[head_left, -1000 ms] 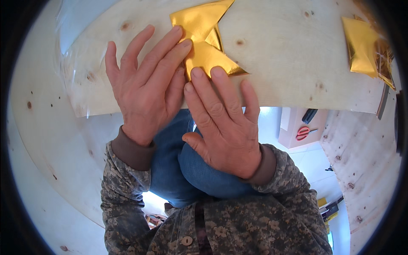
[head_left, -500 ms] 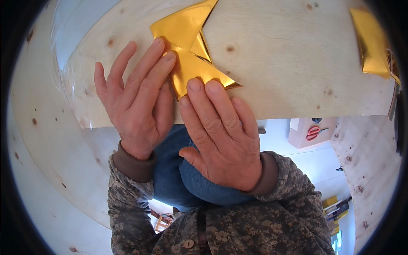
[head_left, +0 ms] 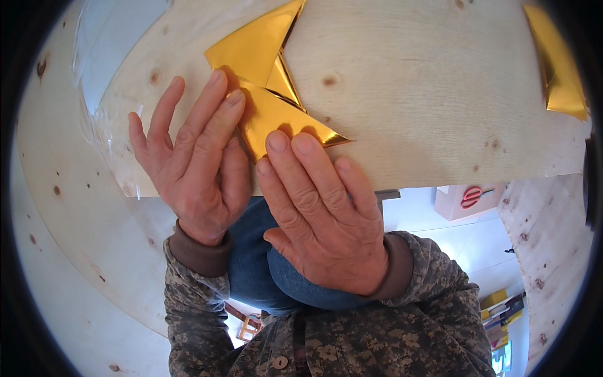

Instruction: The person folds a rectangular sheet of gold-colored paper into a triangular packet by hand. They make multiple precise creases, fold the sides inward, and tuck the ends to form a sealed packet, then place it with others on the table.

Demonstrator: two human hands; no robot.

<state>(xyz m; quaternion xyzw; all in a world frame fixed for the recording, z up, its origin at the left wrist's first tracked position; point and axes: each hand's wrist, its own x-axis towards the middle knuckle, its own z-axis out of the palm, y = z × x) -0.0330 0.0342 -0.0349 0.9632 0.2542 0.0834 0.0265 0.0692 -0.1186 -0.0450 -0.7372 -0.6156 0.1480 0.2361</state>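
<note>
Where the pale knotty plywood counter (head_left: pixel 427 94) ends in a straight near edge, a shiny gold foil paper, folded into sharp overlapping triangles (head_left: pixel 264 75), lies flat on it, just inside that edge. Its surface is mirror-smooth and creased, with one long point aimed away from the person and another jutting right along the wood.

Left of the gold paper, a sheet of clear crinkled plastic film (head_left: pixel 107 69) covers the counter's corner. The left hand (head_left: pixel 191 163) lies palm down at the paper's left side, fingers (head_left: pixel 217 116) straight and slightly spread, the index and middle tips resting on the foil; it grips nothing. The right hand (head_left: pixel 320 213) sits just beside it, below the paper, palm down with fingers (head_left: pixel 286 163) close together, two fingertips pressing on the lower triangle's edge and holding nothing. Both wrists show brown knit cuffs under grey camouflage-pattern sleeves, over blue denim knees.

Far right of the folded paper, a second piece of gold foil paper (head_left: pixel 559 69) lies on the counter, cut off by the picture's rim. Below the counter's edge on that side stands a small pinkish-cream box with a red round emblem (head_left: pixel 468 200).
</note>
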